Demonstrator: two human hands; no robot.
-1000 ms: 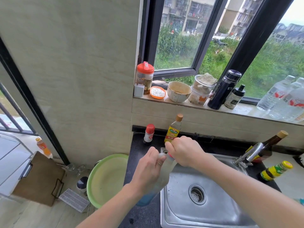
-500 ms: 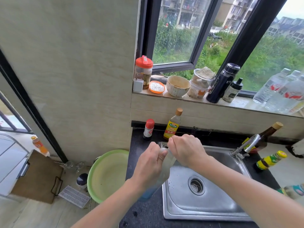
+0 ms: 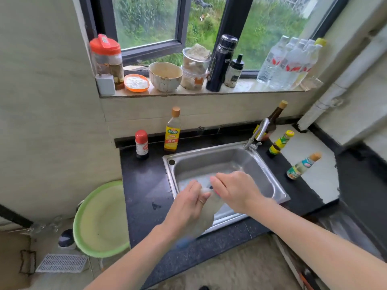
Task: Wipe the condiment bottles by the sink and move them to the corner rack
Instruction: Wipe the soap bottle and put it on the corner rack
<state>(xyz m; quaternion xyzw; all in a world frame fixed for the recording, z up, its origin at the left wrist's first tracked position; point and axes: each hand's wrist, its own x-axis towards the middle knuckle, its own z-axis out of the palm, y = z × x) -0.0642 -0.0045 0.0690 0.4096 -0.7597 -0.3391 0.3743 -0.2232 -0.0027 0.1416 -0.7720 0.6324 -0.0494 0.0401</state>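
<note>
Over the front edge of a steel sink set in a dark desk, the left hand grips a blurred clear bottle by its body, the right hand curled round its top.

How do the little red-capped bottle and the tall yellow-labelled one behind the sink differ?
The yellow-labelled bottle stands clearly taller than the red-capped bottle. Its cap is tan, the other bottle's red. Its label is yellow; the red-capped bottle's is white with red. It holds pale liquid, while the red-capped bottle looks dark at the bottom. Both stand upright on the black counter by the back wall.
</note>
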